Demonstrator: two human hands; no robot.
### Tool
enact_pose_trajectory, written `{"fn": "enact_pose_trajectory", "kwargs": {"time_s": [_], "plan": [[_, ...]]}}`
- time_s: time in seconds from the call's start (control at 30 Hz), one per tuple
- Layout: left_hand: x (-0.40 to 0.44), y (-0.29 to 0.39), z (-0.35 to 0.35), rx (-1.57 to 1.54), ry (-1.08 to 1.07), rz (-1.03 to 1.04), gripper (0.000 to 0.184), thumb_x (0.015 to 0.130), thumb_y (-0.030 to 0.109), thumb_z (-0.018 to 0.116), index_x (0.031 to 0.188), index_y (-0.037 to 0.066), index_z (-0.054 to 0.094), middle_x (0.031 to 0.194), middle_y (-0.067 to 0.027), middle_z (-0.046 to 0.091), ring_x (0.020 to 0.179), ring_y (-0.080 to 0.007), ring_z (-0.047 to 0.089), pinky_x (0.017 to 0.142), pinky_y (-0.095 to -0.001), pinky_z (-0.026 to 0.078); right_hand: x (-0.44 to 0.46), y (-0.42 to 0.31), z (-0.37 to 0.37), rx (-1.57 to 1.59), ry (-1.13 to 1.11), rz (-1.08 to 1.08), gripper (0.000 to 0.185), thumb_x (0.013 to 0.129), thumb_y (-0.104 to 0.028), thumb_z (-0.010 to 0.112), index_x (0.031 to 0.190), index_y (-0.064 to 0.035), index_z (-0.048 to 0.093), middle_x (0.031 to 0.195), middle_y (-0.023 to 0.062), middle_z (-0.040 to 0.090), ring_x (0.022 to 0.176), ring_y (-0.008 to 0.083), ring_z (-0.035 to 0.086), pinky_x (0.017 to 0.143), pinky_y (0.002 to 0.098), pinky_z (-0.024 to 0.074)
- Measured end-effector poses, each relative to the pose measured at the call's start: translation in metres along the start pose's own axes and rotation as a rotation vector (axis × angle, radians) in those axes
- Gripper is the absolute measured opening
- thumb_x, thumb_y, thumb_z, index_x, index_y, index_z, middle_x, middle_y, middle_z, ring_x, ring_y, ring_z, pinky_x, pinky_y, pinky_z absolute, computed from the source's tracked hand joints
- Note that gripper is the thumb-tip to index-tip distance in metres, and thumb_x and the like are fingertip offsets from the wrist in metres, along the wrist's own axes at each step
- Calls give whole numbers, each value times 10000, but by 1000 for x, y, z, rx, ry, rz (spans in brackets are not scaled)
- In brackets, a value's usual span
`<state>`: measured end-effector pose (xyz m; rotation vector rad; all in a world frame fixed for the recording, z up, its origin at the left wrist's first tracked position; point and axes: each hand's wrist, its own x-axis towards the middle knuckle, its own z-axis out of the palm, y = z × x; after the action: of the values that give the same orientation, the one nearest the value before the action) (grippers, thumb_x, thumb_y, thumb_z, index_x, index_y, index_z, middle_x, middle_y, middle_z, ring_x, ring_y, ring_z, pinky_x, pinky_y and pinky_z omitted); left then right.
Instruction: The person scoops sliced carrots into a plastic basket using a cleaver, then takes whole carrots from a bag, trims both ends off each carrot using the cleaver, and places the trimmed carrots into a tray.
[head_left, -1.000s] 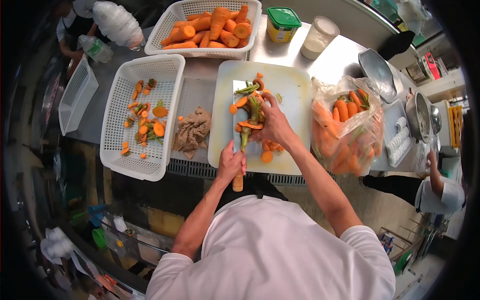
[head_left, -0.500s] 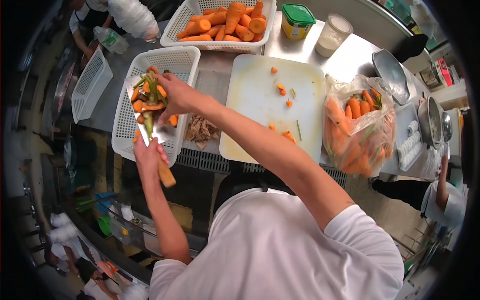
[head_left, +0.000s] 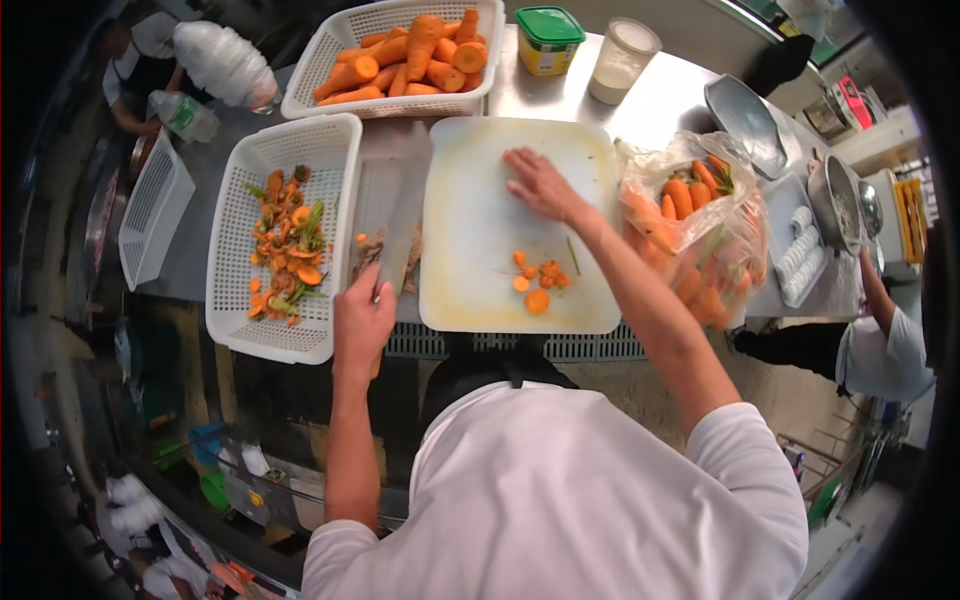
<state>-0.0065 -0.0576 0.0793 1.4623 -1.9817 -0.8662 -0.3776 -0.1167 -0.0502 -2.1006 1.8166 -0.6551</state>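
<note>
broad, blurred-bladed knife in clasped left fingers, right fingers spread over cutting board

More carrot trimmings — in basket

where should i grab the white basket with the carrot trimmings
Likely best to grip the white perforated basket by its two long rims, from above, one hand per side: the walls rise above the carrot trimmings, which lie in the middle. The left hand holds the knife, blade near one long rim, so set it down first.
</note>
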Motion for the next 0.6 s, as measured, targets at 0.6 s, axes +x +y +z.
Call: {"fn": "enact_pose_trajectory", "kwargs": {"time_s": [0.6], "plan": [[-17, -3, 69, 25, -243, 70, 162, 944, 104, 585, 1073, 33, 653, 644, -103, 583, 473, -209, 578, 485, -363, 484, -153, -81, 18, 107, 177, 208, 1130, 743, -658, 754, 1607, -154, 229, 1667, 230, 66, 1531, 476, 59, 1200, 653, 73]]}}
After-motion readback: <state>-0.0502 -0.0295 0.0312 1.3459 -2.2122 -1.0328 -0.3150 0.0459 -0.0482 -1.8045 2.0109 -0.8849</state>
